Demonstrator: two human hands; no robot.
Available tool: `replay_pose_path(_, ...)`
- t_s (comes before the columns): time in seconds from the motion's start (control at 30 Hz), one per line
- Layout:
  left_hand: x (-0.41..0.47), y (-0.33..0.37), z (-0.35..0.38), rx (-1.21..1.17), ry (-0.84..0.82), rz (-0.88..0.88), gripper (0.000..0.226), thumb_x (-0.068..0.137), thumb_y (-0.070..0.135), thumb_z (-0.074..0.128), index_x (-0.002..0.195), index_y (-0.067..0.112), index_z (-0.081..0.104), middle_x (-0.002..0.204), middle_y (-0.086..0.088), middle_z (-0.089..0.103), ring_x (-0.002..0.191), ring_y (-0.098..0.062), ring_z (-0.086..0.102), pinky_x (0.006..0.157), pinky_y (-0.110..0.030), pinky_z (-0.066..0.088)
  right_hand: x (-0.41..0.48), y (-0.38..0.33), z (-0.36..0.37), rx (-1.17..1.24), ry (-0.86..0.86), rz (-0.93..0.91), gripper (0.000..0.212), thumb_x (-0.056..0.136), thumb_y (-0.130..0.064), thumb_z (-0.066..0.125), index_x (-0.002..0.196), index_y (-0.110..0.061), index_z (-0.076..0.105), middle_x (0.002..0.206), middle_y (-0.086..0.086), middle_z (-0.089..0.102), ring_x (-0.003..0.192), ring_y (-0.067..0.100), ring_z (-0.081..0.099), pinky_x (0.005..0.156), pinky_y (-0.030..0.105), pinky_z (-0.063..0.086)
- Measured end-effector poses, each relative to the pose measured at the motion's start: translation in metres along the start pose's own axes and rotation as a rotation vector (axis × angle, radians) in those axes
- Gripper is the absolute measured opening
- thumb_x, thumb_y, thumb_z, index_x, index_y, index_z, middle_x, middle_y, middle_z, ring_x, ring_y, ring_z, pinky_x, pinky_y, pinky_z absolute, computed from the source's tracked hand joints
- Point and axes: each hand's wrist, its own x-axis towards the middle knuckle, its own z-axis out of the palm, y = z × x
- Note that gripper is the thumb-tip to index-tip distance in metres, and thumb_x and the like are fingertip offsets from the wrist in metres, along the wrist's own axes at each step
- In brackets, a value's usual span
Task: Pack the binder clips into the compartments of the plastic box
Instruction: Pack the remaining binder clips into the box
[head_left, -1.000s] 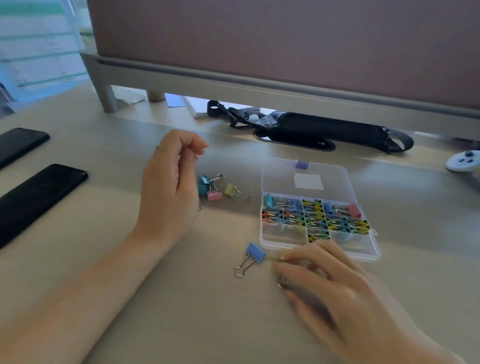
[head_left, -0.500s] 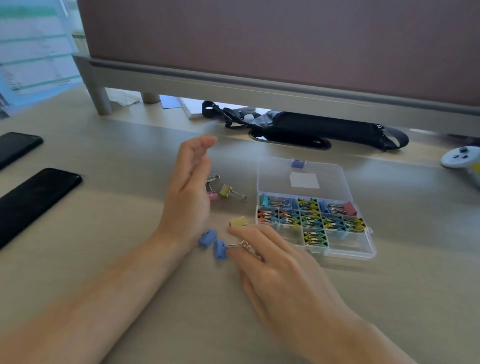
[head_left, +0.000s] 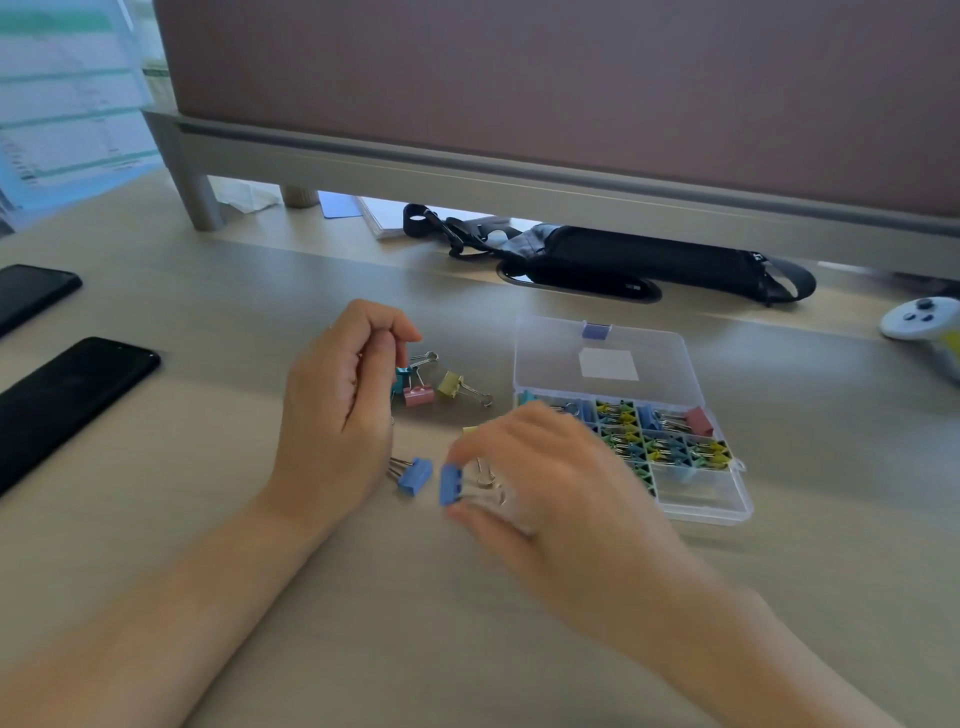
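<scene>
Forearms come in from the bottom corners of the frame and meet near centre over the desk (head_left: 208, 545). My right hand (head_left: 550, 483) pinches a blue binder clip (head_left: 450, 484) between thumb and fingertips, with its wire handles under my fingers; the hand is blurred. Just left of it a second blue clip (head_left: 414, 475) lies on the wood, beside the heel of my left hand (head_left: 337, 415). That hand stands on its edge, fingers curled in and thumb against the fingertips; I cannot tell whether it grips anything.

A yellow clip (head_left: 470, 430) peeks out behind my right fingertips. Farther up, a teal clip (head_left: 401, 375), a pink clip (head_left: 418, 396) and an olive clip (head_left: 452, 384) lie close together near my left fingertips.

The plastic box (head_left: 701, 506) sits right of centre, just beside my right hand, its lid (head_left: 550, 348) flat on the far side. Most compartments hold clips. Bare wood runs below my hands and right of the box.

Two black phones (head_left: 67, 400) lie at the left edge. A black pouch (head_left: 649, 260) and a white controller (head_left: 919, 319) lie along the upper right.
</scene>
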Motion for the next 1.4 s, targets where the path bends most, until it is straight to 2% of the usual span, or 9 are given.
replay_pose_path(0.2,-0.012,0.019,0.011,0.104,-0.357,0.221,0.009,0.096,0.019,0.063,0.104,0.016,0.066,0.096,0.011,0.065,0.093,-0.006,0.061,0.082,-0.019,0.044,-0.013,0.038,-0.029,0.168,0.070,0.253,0.029,0.087,-0.040,0.076,0.113,-0.030,0.068,0.092,-0.030,0.067,0.087,-0.025,0.055,0.079,-0.003,0.039)
replay_pose_path(0.3,-0.015,0.019,0.015,0.098,-0.500,0.263,0.023,0.089,0.030,0.071,0.108,0.018,0.067,0.103,0.013,0.066,0.102,-0.012,0.064,0.088,-0.034,0.051,-0.018,0.038,-0.022,0.132,0.057,0.219,0.037,0.086,-0.053,0.069,0.113,-0.029,0.062,0.091,-0.028,0.067,0.085,-0.028,0.052,0.078,-0.004,0.038)
replay_pose_path(0.4,-0.016,0.020,0.017,0.103,-0.537,0.289,0.030,0.087,0.031,0.078,0.114,0.020,0.069,0.109,0.013,0.068,0.107,-0.011,0.063,0.089,-0.040,0.051,-0.020,0.038,-0.022,0.114,0.072,0.170,0.035,0.088,-0.046,0.073,0.113,-0.028,0.057,0.096,-0.020,0.072,0.087,-0.032,0.048,0.079,-0.006,0.036)
replay_pose_path(0.63,-0.016,0.021,0.021,0.071,-0.503,0.278,0.028,0.086,0.031,0.080,0.112,0.020,0.075,0.108,0.012,0.072,0.104,-0.011,0.068,0.087,-0.039,0.054,-0.023,0.040,-0.022,0.126,0.196,0.124,0.035,0.086,-0.036,0.075,0.112,-0.017,0.061,0.096,-0.025,0.069,0.089,-0.030,0.050,0.092,-0.007,0.027)
replay_pose_path(0.87,-0.015,0.033,0.024,0.138,-0.327,0.268,0.017,0.087,0.018,0.077,0.103,0.018,0.075,0.098,0.016,0.073,0.096,0.006,0.066,0.093,0.002,0.029,-0.024,0.049,-0.032,0.345,0.199,0.232,0.033,0.083,-0.018,0.087,0.111,-0.021,0.071,0.100,-0.017,0.077,0.094,0.000,0.072,0.085,0.008,0.050)
replay_pose_path(1.0,-0.014,0.040,0.035,-0.171,-0.246,0.115,0.017,0.092,0.013,0.072,0.108,0.011,0.066,0.102,0.004,0.074,0.098,-0.017,0.073,0.089,-0.024,0.053,-0.016,0.030,-0.031,0.711,0.257,0.403,0.025,0.084,-0.003,0.083,0.103,-0.016,0.072,0.095,-0.008,0.078,0.094,0.009,0.076,0.082,0.018,0.058)
replay_pose_path(1.13,-0.016,0.046,0.045,-0.101,-0.229,0.193,0.013,0.090,0.016,0.076,0.099,0.011,0.068,0.104,0.007,0.076,0.091,-0.011,0.073,0.083,-0.023,0.055,-0.008,0.024,-0.039,1.136,0.305,0.646,0.035,0.082,-0.011,0.085,0.110,-0.012,0.064,0.094,0.005,0.079,0.092,0.023,0.078,0.085,0.035,0.063)
replay_pose_path(1.23,-0.021,0.044,0.047,-0.003,-0.231,0.309,0.015,0.089,0.021,0.078,0.097,0.008,0.073,0.110,0.009,0.075,0.096,-0.007,0.072,0.086,-0.023,0.055,-0.007,0.024,-0.044,1.293,0.339,0.717,0.048,0.070,-0.019,0.080,0.112,-0.006,0.061,0.090,0.011,0.078,0.082,0.021,0.077,0.075,0.026,0.062)
replay_pose_path(1.4,-0.019,0.036,0.044,-0.117,-0.259,0.183,0.020,0.086,0.023,0.081,0.102,0.014,0.075,0.098,0.006,0.078,0.087,-0.012,0.076,0.078,-0.038,0.061,-0.011,0.036,-0.047,1.576,0.307,0.785,0.033,0.072,-0.008,0.072,0.104,-0.005,0.065,0.093,0.014,0.077,0.078,0.018,0.077,0.073,0.020,0.062)
